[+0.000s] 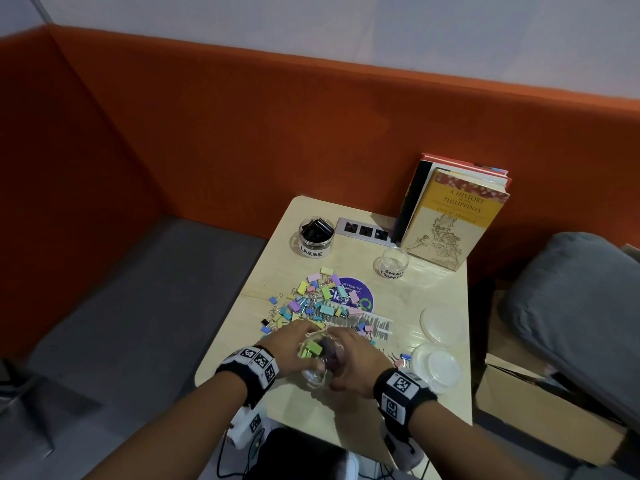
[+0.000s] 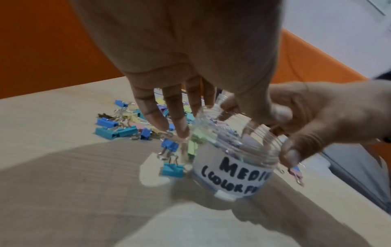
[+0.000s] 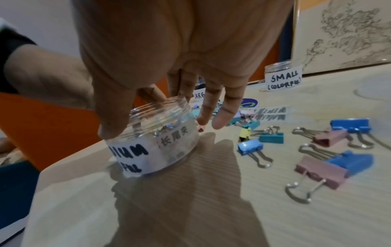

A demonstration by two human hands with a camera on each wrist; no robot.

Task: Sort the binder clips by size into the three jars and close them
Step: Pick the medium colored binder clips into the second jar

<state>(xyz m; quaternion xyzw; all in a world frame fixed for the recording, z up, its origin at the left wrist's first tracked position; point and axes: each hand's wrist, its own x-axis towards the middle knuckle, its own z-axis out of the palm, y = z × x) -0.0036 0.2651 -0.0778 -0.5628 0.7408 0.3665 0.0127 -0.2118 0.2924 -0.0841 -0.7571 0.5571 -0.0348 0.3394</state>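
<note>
Head view: medium jar (image 1: 317,362) sat open at the table's (image 1: 433,292) near edge, some pastel clips already inside. Right hand (image 1: 353,365) gripped its rim, thumb and fingers curled round. Left hand (image 1: 294,344) hovered over the mouth, fingers straight and spread, holding nothing visible. Loose clip pile (image 1: 311,299) lay just beyond. Best approach, judging: steady the jar, drop only medium clips, leave tiny ones for the small jar (image 1: 391,263).
</note>
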